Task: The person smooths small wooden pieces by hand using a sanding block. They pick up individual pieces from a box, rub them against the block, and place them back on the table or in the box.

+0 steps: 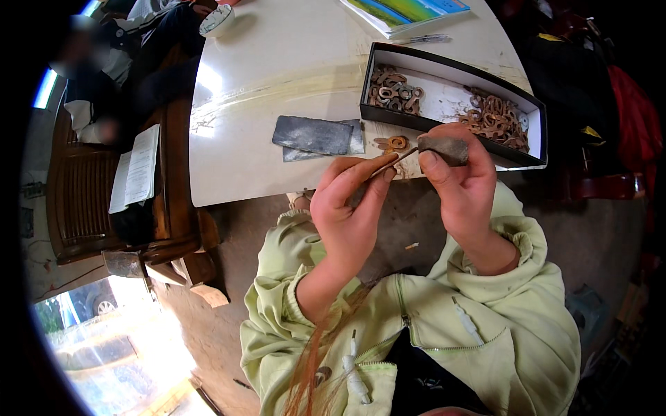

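Note:
My left hand [347, 204] pinches a thin rusty metal piece [405, 156] between thumb and fingers, over the table's near edge. My right hand [466, 184] is closed on a small dark grey piece of sandpaper [449, 149], thumb in front and fingers behind. The rusty piece's far tip meets or nearly meets the sandpaper; the exact contact is hard to see. Just beyond my hands, a few rusty ring-ended metal pieces [393, 143] lie on the table. Left of them are dark, dusty sandpaper sheets [312, 135], one overlapping another.
A black-rimmed box [444, 57] holds two heaps of rusty metal pieces, one at each end. Behind it on the white table [277, 76] lie a colourful booklet [409, 12] and a pen [422, 39]. A bowl [217, 22] stands far left; another person [159, 41] sits beyond the wooden bench [87, 194].

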